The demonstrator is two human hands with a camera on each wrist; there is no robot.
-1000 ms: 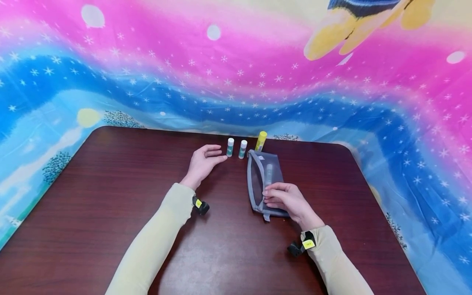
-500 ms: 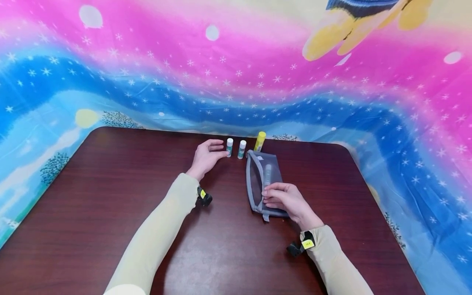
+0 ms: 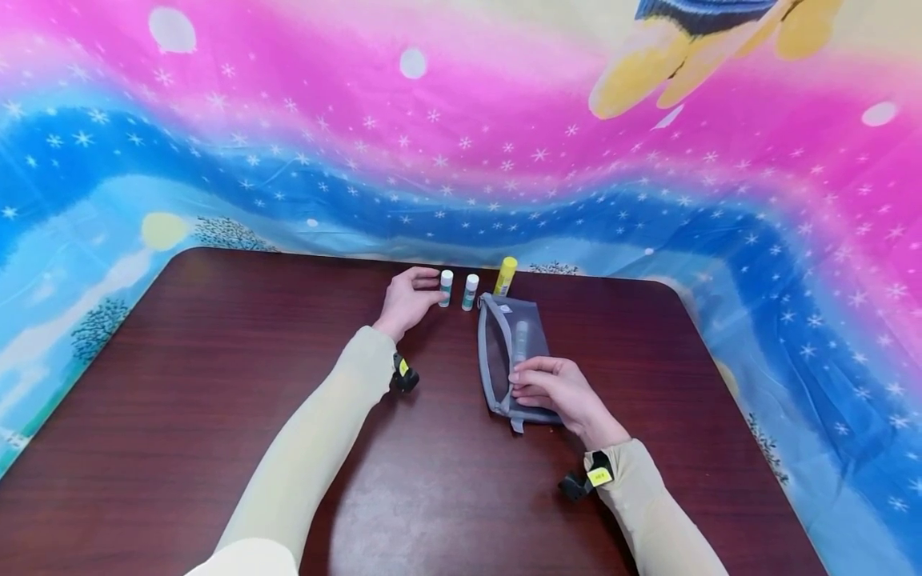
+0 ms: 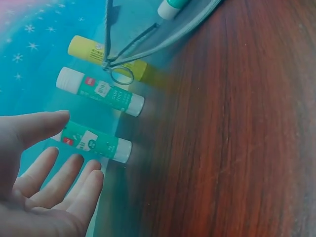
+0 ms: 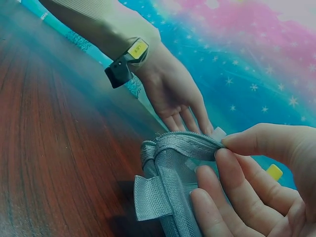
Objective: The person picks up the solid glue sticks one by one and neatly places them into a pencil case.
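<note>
My left hand (image 3: 409, 301), fingers spread and thumb apart, is right beside a green glue stick with a white cap (image 3: 446, 289). In the left wrist view the thumb tip (image 4: 61, 117) overlaps that stick's cap end, and the other fingers lie below it. A second green glue stick (image 4: 101, 92) stands just to its right. My right hand (image 3: 563, 392) pinches the zippered edge of a grey mesh pouch (image 5: 180, 148) between thumb and fingers, and the pouch's mouth gapes. Through the mesh shows another glue stick (image 3: 522, 340) inside.
A yellow glue stick (image 3: 507, 276) stands behind the pouch's far end, partly hidden by it. The dark wooden table (image 3: 238, 384) ends at a patterned cloth backdrop (image 3: 346, 192) just behind the sticks.
My left hand has moved slightly forward and right, closing the small gap to the nearest green glue stick. The right hand keeps its hold on the pouch. The sticks have not moved.
</note>
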